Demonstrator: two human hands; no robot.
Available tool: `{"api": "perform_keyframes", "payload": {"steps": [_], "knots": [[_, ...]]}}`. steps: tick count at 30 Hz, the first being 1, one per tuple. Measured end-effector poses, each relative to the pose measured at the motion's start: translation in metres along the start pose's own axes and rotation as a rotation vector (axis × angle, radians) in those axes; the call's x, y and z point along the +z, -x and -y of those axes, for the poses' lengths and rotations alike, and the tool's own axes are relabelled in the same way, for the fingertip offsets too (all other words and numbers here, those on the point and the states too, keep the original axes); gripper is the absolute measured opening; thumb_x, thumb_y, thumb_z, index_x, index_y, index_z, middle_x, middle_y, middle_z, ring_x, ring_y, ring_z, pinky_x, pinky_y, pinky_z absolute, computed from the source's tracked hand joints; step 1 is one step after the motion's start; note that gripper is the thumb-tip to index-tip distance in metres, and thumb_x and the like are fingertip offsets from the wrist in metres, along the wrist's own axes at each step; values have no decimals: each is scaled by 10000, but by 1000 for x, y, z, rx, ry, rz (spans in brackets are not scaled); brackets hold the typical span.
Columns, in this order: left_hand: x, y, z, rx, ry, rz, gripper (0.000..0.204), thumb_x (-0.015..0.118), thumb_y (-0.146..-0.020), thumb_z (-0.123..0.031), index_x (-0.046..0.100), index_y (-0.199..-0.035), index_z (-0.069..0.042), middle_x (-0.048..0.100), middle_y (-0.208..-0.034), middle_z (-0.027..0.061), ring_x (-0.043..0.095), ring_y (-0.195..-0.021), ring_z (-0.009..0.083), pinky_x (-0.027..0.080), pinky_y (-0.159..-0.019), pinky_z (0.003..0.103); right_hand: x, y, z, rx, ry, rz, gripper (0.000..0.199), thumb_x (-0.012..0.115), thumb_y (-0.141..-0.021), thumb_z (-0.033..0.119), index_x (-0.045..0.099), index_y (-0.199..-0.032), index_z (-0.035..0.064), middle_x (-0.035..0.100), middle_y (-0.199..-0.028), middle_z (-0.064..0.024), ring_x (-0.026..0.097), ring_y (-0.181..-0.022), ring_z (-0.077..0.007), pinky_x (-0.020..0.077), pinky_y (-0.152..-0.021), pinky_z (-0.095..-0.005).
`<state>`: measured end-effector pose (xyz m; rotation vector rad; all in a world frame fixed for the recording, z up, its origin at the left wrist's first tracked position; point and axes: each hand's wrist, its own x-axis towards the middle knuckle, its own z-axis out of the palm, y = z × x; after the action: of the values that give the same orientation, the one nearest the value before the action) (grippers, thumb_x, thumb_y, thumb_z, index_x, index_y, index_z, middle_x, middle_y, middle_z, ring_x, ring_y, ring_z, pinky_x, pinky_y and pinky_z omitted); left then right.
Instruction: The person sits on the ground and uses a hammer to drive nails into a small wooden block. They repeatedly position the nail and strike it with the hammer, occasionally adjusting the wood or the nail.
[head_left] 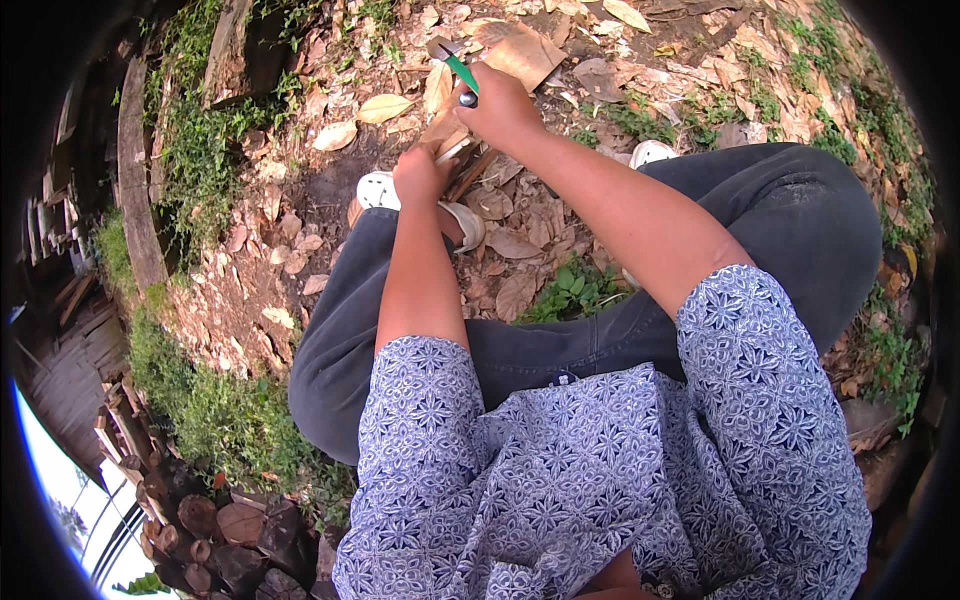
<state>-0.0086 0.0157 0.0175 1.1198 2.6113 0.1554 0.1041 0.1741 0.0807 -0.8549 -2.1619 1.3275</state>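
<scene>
My right hand (500, 105) is closed around a narrow green tool (460, 72) with a dark tip that points away to the upper left. A round dark knob (468, 99) shows beside the fingers; the tool's exact kind cannot be made out. Just nearer and to the left, my left hand (421, 176) grips a brown piece of wood (443, 128), low over the ground between my feet. Past my right hand lies a flat brown board (527, 57) among the leaves. My fingers hide part of both the tool and the wood.
Dry leaves (383, 108) and small green plants (570, 292) cover the soil. My pale shoes (378, 190) and bent legs (790, 215) flank the work. Weathered timbers (138, 180) stand at the left, with stacked logs (240, 522) at the lower left.
</scene>
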Motion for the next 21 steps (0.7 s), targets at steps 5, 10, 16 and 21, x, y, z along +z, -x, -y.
{"api": "perform_keyframes", "payload": {"steps": [5,10,16,21], "knots": [[5,-1,3,-8,-2,-10,457,837,-747,-374,744,-1167,-220,734,-1076,74,706,-976,282,557,-847,427,0,1,3,22,-12,-21,263,766,-764,94,598,-959,44,683,-883,-162,682,-857,-359,530,-758,-447],[7,-4,6,-63,34,31,474,825,-765,-383,731,-1196,-210,728,-1095,90,698,-1010,290,550,-879,429,1,0,4,16,13,-55,255,769,-762,97,596,-944,52,684,-872,-164,682,-856,-366,533,-756,-452],[4,-6,5,-59,37,48,490,818,-776,-383,719,-1221,-204,719,-1125,94,686,-1050,291,545,-891,426,-4,-1,8,45,16,-2,265,778,-759,104,597,-945,51,689,-873,-160,689,-853,-358,537,-755,-444],[3,-5,5,-26,39,26,489,812,-792,-369,717,-1230,-172,736,-1075,145,707,-994,328,544,-858,440,-4,-3,8,40,8,9,267,772,-761,94,595,-957,53,691,-874,-158,692,-839,-356,539,-745,-442]]}}
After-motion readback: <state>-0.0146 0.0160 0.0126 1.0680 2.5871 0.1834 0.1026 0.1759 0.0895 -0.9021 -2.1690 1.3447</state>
